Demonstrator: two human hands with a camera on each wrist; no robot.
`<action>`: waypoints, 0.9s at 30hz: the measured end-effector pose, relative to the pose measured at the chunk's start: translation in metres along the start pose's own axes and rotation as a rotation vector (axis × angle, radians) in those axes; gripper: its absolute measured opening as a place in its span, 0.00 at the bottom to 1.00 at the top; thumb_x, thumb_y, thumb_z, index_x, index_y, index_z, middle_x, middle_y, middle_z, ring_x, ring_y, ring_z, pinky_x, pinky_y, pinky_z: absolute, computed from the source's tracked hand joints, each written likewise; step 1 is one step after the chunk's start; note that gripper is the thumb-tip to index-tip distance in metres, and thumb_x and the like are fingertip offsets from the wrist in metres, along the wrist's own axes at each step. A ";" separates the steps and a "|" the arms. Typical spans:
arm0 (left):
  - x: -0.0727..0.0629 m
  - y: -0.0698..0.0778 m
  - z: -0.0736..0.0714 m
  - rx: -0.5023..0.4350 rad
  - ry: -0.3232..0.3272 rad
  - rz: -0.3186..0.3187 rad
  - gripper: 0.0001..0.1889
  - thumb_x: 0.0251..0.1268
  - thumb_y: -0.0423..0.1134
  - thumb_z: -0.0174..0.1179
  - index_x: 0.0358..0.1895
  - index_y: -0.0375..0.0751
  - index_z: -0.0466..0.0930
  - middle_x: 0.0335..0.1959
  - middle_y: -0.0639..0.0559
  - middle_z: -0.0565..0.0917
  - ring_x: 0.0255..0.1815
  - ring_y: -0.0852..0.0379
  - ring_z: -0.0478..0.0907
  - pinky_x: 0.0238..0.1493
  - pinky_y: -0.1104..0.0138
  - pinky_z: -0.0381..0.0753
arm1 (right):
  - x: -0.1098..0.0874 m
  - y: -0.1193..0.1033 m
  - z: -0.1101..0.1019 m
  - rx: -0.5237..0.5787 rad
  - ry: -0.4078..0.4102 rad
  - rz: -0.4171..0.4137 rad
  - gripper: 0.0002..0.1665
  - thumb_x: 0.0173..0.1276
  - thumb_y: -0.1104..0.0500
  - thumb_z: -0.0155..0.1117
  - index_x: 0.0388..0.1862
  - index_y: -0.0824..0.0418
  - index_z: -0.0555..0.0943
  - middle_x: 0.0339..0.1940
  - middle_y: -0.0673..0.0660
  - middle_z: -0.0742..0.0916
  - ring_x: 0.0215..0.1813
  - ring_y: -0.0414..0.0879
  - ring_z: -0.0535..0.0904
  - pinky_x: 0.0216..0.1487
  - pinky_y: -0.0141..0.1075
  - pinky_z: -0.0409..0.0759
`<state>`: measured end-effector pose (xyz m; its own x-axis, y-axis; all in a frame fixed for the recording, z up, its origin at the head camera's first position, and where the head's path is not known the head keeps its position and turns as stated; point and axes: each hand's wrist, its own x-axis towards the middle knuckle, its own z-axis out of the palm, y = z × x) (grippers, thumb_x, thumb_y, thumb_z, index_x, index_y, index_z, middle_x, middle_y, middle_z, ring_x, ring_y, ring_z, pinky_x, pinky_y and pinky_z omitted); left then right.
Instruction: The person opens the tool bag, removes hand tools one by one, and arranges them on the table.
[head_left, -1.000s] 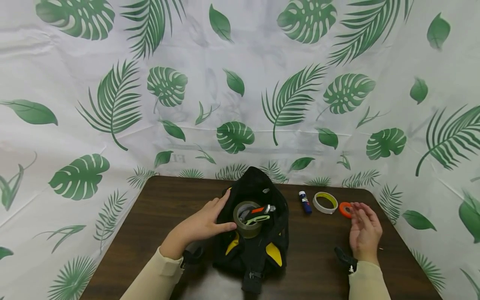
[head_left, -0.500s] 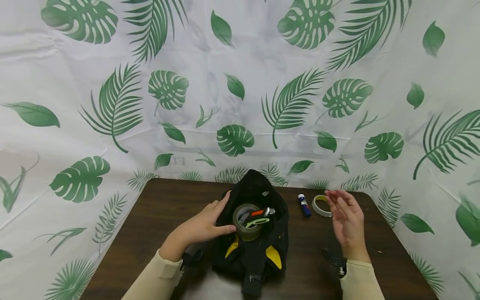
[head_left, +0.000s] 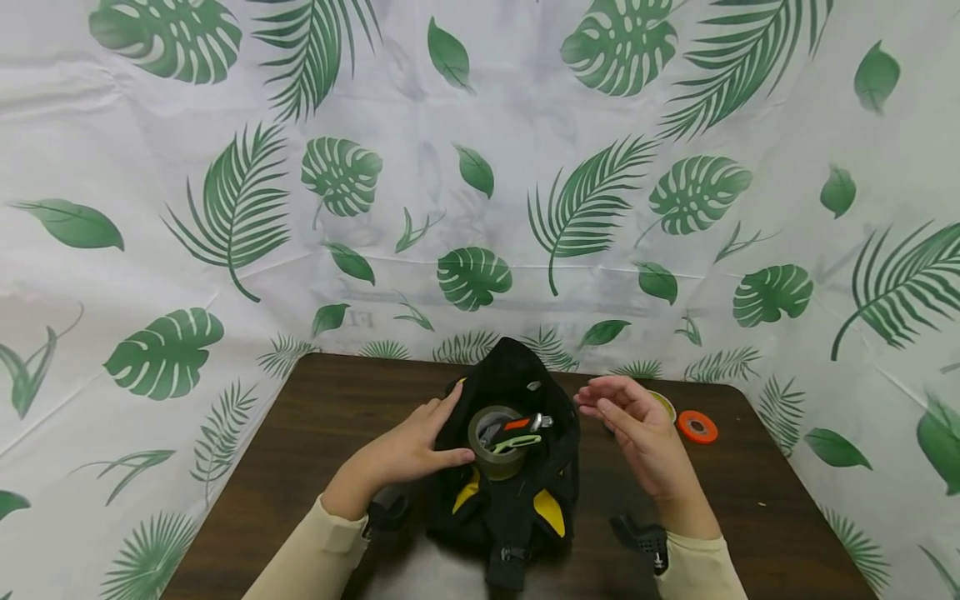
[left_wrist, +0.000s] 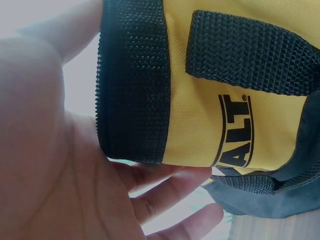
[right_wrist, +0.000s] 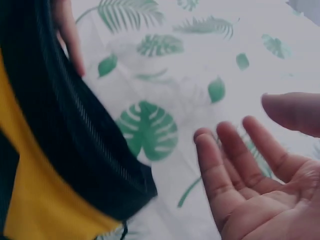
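A black-and-yellow tool bag stands with its mouth unzipped in the middle of the table. My left hand holds the bag's left rim, thumb on the near side, fingers along the far side; in the left wrist view the zippered edge passes between them. A brown packing tape roll sits inside, with a black-and-orange utility knife and a pale green-handled tool in its ring. Just right of the bag is my right hand, its fingers loosely bent; the right wrist view shows nothing in them.
An orange tape roll lies right of my right hand. Behind that hand a white tape roll with yellow lining is mostly hidden. The dark wooden table ends at a leaf-print cloth backdrop.
My right hand has moved left, from over the orange tape roll to beside the bag. It now covers the blue glue stick and uncovers the orange roll. My left hand stays on the bag.
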<state>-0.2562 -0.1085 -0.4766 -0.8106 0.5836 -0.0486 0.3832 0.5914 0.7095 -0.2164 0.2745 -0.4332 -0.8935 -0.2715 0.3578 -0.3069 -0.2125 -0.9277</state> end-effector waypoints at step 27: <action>-0.007 -0.005 -0.001 -0.015 0.005 -0.009 0.57 0.74 0.72 0.62 0.92 0.64 0.34 0.90 0.39 0.55 0.91 0.36 0.52 0.84 0.36 0.62 | 0.059 -0.002 0.065 -0.924 -0.151 0.419 0.24 0.83 0.44 0.66 0.70 0.53 0.83 0.68 0.58 0.87 0.70 0.57 0.83 0.71 0.59 0.81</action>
<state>-0.2524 -0.1157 -0.4790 -0.8162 0.5755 -0.0517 0.3693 0.5885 0.7192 -0.2475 0.1973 -0.4033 -0.9561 -0.2860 -0.0634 -0.1691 0.7156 -0.6777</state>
